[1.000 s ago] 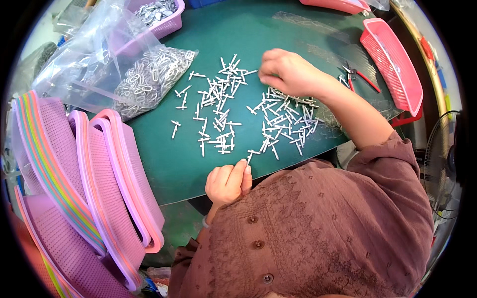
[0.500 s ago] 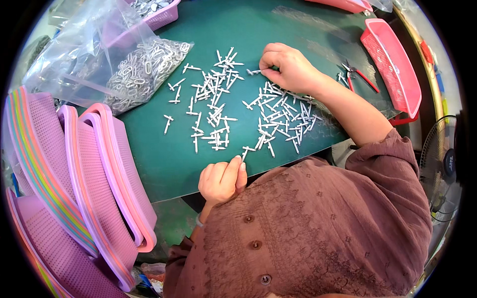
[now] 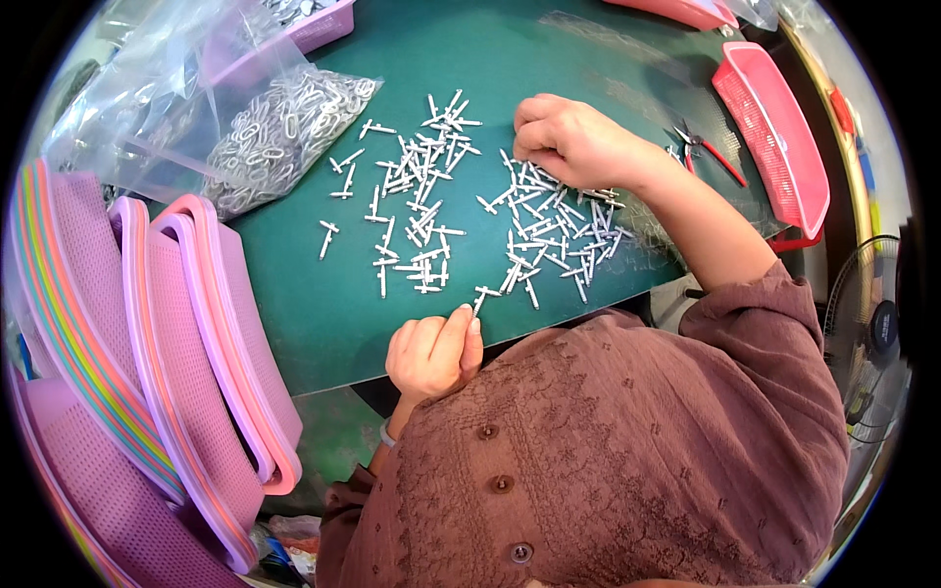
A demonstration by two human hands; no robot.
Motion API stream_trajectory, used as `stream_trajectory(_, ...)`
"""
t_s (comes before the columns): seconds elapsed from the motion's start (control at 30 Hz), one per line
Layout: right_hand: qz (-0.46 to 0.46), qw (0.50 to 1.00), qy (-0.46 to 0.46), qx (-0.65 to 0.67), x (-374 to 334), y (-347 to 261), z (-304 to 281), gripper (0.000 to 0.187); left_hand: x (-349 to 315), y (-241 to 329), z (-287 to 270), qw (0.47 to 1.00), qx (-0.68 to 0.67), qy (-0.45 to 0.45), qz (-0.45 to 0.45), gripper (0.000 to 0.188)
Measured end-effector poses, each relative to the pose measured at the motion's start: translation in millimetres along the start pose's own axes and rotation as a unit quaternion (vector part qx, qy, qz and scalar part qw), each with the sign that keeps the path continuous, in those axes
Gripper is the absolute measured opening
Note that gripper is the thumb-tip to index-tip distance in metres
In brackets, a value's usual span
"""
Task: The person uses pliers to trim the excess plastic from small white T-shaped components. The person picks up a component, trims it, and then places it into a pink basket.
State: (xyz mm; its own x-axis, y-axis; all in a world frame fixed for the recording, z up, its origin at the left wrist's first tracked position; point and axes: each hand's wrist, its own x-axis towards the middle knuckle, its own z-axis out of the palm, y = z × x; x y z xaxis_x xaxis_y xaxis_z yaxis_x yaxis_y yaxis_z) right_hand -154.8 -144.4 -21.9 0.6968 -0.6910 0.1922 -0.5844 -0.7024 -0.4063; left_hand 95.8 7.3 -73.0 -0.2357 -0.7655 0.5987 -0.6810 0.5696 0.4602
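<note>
At the near edge of the green tabletop, my left hand (image 3: 431, 355) pinches a small grey T-shaped metal piece (image 3: 484, 296) between thumb and forefinger. Its crossbar end sticks up from the fingertips. My right hand (image 3: 573, 142) is closed with its fingers curled downward, at the far side of the right-hand pile of like pieces (image 3: 564, 230). What those fingers hold, if anything, is hidden. One piece pokes out just below them. To the left of this pile lies a second loose pile (image 3: 421, 167) of the same pieces, with a few strays beside it.
A clear plastic bag of metal oval links (image 3: 284, 137) lies at the far left, before a purple basket (image 3: 323, 27). Stacked purple baskets (image 3: 186, 343) crowd the left edge. Red-handled pliers (image 3: 720, 162) and a pink basket (image 3: 774, 137) are at the right, near a fan (image 3: 867, 333).
The piece that stuck out from my right fingertips no longer shows there. That hand has turned lower over the pile's far side. My left hand still pinches its piece.
</note>
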Motion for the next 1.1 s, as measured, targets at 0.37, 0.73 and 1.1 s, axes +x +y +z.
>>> stream_trajectory(0.37, 0.047, 0.985, 0.12, -0.111, 42.0, 9.6, 30.7, 0.012, -0.4, 0.1, -1.6, 1.0, -0.004, 0.006, -0.008, 0.012)
stream_trajectory(0.73, 0.201, 0.967, 0.137, 0.074, 21.3, 5.9, 9.8, 0.011, -0.9, 0.1, -0.1, 1.0, 0.005, 0.004, -0.006, 0.012)
stream_trajectory(1.1, 0.319, 0.902, 0.081, 0.281, 23.2, 1.6, 4.5, 0.019, -0.9, -1.2, 0.3, 1.0, 0.004, 0.009, 0.002, 0.012)
